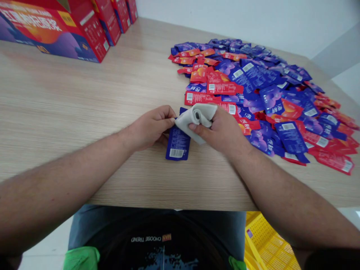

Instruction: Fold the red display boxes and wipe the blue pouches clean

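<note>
Left hand (150,127), fingers pinched together on a blue packet (177,144), right hand (221,131), fingers clamped on a gray cloth (194,122) over the packet, heap of packets (270,97) beside it, on a table (70,101)

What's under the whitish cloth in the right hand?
A blue sachet lies under the cloth, with its barcode end showing below and its top corner above. The cloth covers the middle of the sachet, so that part cannot be seen.

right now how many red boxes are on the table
4. They stand in a row at the far left of the wooden table: the nearest box, then a second, third and fourth. More may be hidden past the picture's top edge.
</note>
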`<state>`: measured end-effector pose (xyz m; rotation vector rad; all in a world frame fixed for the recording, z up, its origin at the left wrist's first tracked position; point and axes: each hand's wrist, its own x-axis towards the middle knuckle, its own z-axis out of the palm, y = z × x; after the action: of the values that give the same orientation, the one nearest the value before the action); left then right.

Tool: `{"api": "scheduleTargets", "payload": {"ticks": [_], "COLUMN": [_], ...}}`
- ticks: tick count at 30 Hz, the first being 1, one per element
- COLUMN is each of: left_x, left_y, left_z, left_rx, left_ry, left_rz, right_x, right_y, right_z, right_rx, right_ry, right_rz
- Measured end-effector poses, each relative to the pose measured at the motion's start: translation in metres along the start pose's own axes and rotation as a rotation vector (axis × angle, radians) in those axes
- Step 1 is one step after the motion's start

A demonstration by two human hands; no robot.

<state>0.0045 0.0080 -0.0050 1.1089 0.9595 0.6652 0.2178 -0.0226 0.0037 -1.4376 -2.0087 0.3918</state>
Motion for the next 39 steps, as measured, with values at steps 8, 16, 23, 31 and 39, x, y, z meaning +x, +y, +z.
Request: {"api": "scheduleTargets", "payload": {"ticks": [8, 16, 23, 31, 39], "left_x": [0.001, 0.001, 0.002, -0.003, -0.009], "left_y": [-0.005, -0.006, 0.002, 0.011, 0.012], "left_z": [-0.002, -0.004, 0.007, 0.007, 0.002], "left_rx": [0.044, 0.069, -0.05, -0.354, -0.452], "left_ry": [-0.078, -0.139, 0.124, 0.034, -0.046], "left_rz": [0.086, 0.171, 0.017, -0.039, -0.105], "right_x": [0.001, 0.002, -0.002, -0.007, -0.006], "right_y": [0.0, 0.0, -0.009, -0.015, -0.018], "right_z": [-0.001, -0.002, -0.009, 0.012, 0.013], "right_rx": [0.192, 0.05, 0.107, 0.167, 0.397], "right_ry": [-0.106, 0.051, 0.186, -0.066, -0.137], "right_rz": [-0.004, 0.09, 0.019, 0.054, 0.094]}}
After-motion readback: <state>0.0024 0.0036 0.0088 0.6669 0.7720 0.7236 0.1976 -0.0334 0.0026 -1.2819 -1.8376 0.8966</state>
